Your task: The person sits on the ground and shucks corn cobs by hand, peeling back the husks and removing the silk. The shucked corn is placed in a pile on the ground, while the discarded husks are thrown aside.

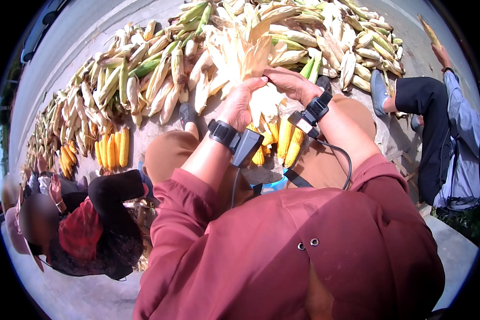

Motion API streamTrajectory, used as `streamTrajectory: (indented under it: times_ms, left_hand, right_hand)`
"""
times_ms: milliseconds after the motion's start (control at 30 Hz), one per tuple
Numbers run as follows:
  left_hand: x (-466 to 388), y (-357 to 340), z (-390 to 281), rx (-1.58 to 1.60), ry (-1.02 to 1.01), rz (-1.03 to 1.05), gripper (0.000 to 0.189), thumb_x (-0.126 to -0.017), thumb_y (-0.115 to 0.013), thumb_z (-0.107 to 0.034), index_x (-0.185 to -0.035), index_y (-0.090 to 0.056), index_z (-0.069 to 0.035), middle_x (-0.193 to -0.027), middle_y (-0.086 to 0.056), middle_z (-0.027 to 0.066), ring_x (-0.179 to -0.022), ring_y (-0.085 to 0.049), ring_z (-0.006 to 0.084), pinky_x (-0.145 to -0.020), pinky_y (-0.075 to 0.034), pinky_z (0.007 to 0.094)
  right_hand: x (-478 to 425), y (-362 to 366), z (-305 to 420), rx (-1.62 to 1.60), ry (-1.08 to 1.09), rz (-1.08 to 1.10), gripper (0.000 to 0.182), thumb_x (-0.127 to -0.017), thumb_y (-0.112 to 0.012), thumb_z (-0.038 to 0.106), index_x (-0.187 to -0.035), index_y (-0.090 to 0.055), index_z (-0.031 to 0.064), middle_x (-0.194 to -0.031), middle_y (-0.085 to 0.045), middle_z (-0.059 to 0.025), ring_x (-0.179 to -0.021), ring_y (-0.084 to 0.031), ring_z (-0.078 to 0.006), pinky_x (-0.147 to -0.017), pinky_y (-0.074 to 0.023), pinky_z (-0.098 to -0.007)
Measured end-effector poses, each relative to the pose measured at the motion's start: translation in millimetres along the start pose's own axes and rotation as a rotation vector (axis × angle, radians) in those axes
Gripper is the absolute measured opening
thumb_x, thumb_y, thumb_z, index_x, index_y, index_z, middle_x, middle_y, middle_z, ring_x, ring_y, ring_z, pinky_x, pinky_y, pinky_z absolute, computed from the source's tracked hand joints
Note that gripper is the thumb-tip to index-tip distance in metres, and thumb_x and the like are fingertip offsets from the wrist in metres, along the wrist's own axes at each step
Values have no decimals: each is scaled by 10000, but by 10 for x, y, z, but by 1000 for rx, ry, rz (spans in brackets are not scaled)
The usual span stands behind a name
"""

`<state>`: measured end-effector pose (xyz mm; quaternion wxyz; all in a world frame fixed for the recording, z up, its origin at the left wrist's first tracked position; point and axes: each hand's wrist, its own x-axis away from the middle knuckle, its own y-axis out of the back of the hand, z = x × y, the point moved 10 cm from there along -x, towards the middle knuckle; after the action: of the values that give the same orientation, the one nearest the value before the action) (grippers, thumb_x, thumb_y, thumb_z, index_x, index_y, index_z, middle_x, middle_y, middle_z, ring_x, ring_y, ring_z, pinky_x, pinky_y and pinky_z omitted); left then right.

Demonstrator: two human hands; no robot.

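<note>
Pale dry corn husks fan upward from between my two hands, and more husk hangs below them. My left hand grips the husks at their gathered base, thumb pointing right. Fingers of my right hand close on the same base from the other side. Whether a cob is inside the husks cannot be told. Bare yellow corn cobs lie just below my hands, between my knees. Both wrists wear black straps with small cabled devices.
A long heap of unhusked corn curves across the pavement ahead. Husked cobs stand in rows at the left. A person sits on the left; another person on the right holds up an ear. Part of a blue container shows below me.
</note>
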<state>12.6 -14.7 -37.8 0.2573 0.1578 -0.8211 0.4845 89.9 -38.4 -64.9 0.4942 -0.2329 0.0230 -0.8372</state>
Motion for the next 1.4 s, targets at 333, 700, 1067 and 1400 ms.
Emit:
streamTrajectory:
  times_ms: [333,700,1067,1400]
  left_hand:
    - [-123,210,-219,-164,-202,-90,210,-803,-568,-76,-991,-552,17,-889,-623,112,-757,-625,213,-686,-532,331]
    - [-86,-85,-222,-260,-297,129,331,-843,-581,-174,-1125,-502,-19,-986,-601,105,-880,-605,189,-751,-520,308]
    - [-58,-11,-212,135,-117,108,341,-883,-532,-254,-1127,-502,-19,-1028,-598,114,-903,-602,219,-783,-514,347]
    - [-57,102,-287,71,-177,12,266,-867,-513,-168,-1078,-493,-7,-991,-601,131,-872,-616,236,-741,-533,381]
  right_hand:
    - [205,-80,588,276,190,-106,232,-825,-607,264,-941,-589,65,-764,-583,18,-640,-504,-45,-587,-420,-187]
    - [243,-30,704,119,368,-210,180,-819,-586,124,-966,-597,20,-860,-616,-10,-754,-555,-71,-685,-457,-213]
    - [255,-9,735,13,374,-209,175,-848,-591,191,-928,-567,37,-782,-587,-12,-625,-516,-50,-571,-439,-181]
    - [208,141,706,-168,342,-219,229,-841,-586,149,-1013,-497,28,-890,-599,-54,-749,-621,-118,-640,-516,-230]
